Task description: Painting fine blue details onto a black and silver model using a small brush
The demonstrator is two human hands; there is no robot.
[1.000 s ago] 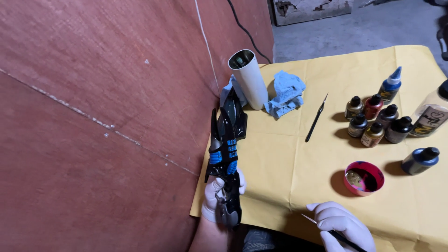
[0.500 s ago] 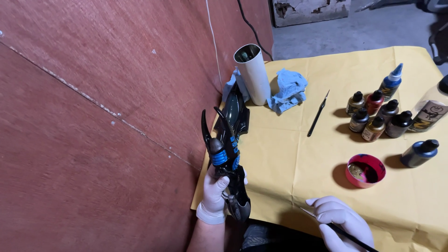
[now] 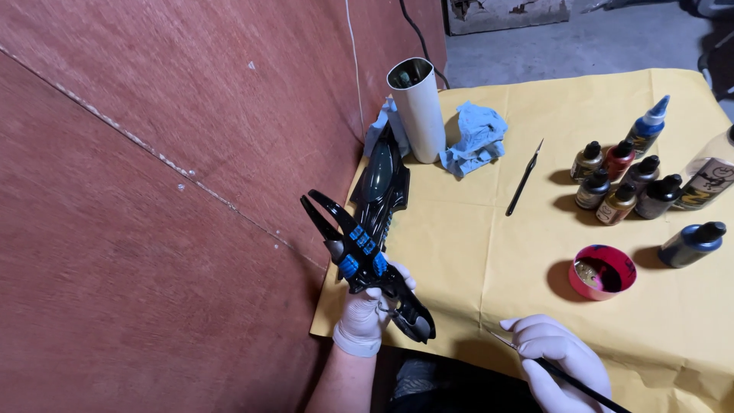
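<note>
My left hand (image 3: 365, 313), in a white glove, grips a black model part with blue patches (image 3: 359, 256), lifted and tilted with its forked end toward the upper left. My right hand (image 3: 558, 359), also gloved, holds a thin dark paintbrush (image 3: 566, 375) low over the yellow paper's near edge. A second black model body (image 3: 382, 187) lies on the paper just beyond the held part. A small red dish of dark paint (image 3: 602, 271) sits to the right of both hands.
A yellow paper sheet (image 3: 474, 252) covers the table beside a reddish-brown board wall (image 3: 168, 168). A white tube (image 3: 419, 107), blue rag (image 3: 478, 138), black scalpel-like tool (image 3: 524, 180) and several small paint bottles (image 3: 623, 187) stand further back.
My left hand has tilted the black and blue part leftward and brought its fork away from the lying model. The right hand with the brush has stayed near the front edge.
</note>
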